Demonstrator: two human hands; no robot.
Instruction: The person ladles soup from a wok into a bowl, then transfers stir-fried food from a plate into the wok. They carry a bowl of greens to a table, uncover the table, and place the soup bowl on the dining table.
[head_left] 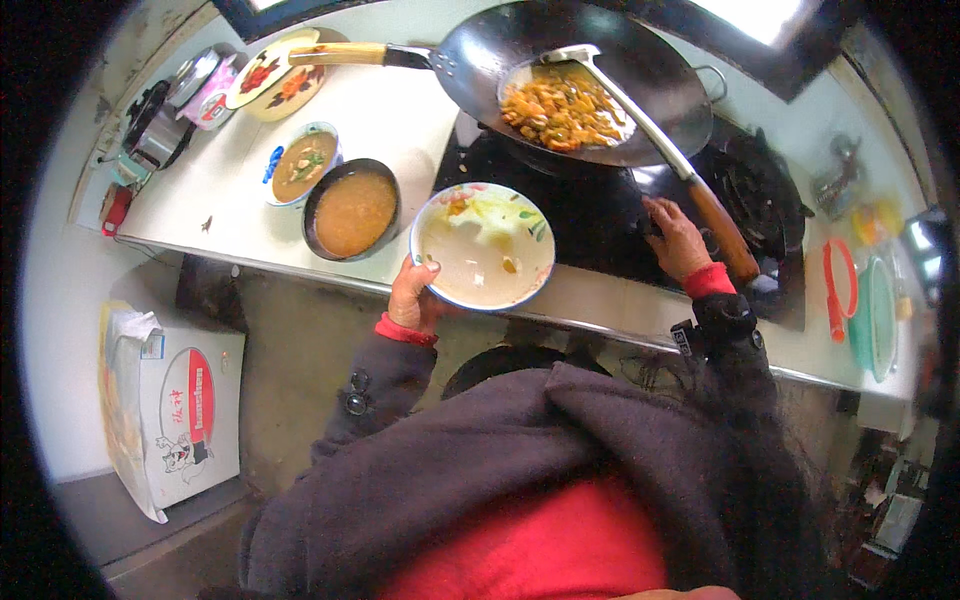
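held bowl (485,262): smooth and shiny, like glazed ceramic | cooktop (585,215): glossy as glass | wok (655,90): metal with soft shine | wok handle (345,54): smooth wood | spatula (635,115): metal, wooden-handled | table (240,220): smooth, slightly glossy | coat (400,450): matt, thick cloth | basin (878,320) at the table's right end: looks plastic

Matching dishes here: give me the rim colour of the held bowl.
Blue; the bowl shows best in the head view.

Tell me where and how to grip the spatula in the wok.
Probably by the spatula's wooden handle, from the near side, using the right hand just left of it: the handle slants past the wok's rim toward the person, while the metal head lies inside.
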